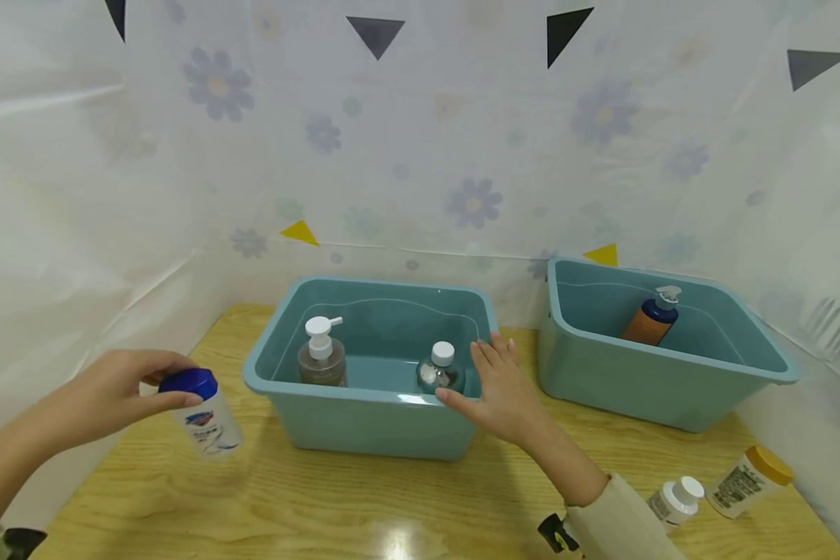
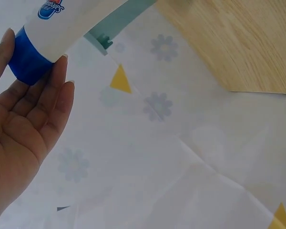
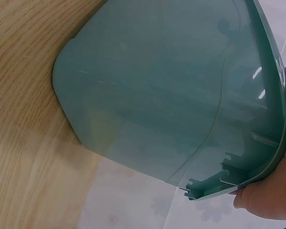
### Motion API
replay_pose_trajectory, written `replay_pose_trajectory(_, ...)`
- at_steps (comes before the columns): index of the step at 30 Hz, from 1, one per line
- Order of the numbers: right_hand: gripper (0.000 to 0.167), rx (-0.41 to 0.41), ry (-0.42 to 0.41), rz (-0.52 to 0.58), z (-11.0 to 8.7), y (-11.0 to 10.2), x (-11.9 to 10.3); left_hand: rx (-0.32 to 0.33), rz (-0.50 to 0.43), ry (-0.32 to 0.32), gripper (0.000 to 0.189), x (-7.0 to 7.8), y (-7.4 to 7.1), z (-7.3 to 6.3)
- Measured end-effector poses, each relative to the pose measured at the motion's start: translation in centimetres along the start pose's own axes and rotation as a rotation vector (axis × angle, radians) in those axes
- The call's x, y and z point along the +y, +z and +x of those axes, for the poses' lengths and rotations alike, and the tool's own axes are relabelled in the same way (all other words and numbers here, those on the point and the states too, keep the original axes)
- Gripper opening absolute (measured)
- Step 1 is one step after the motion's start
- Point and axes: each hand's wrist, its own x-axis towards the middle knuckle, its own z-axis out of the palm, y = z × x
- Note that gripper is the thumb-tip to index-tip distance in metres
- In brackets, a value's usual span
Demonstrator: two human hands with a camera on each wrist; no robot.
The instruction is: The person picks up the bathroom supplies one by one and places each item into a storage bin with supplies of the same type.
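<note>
My left hand (image 1: pixel 122 386) grips a white bottle (image 1: pixel 210 424) by its blue cap, thumb in front and fingers behind. The bottle tilts beside the left end of a teal plastic bin (image 1: pixel 385 424); in the left wrist view, the fingers also hold the blue cap (image 2: pixel 28 57). My right hand (image 1: pixel 504 393) rests on that bin's front right corner, thumb at the front rim and fingers by the right rim. Inside the bin stand a pump bottle (image 1: pixel 322 362) with a white top and a clear bottle (image 1: pixel 442 373) with a white cap. Their lower parts are hidden.
A second teal bin (image 1: pixel 623 381) stands at the right, holding an orange pump bottle (image 1: pixel 647 323) with a dark blue collar. Near the right sleeve are a small white bottle (image 1: pixel 674 505) and a white bottle (image 1: pixel 738 486) with an orange cap. Patterned sheeting (image 1: pixel 406 155) hangs behind the table.
</note>
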Motion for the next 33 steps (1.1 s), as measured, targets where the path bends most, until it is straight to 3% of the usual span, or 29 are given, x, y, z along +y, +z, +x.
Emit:
replay_pose_trajectory(20, 0.089, 0.002, 0.008, 0.013, 0.0, 0.2, 0.1, -0.038, 0.015, 0.052, 0.033, 2.3, -0.9, 2.6)
replay_pose_trajectory(33, 0.089, -0.005, 0.016, 0.005, 0.0, 0.3, 0.2, -0.070, -0.018, 0.076, 0.031, 3.5, -1.8, 3.5)
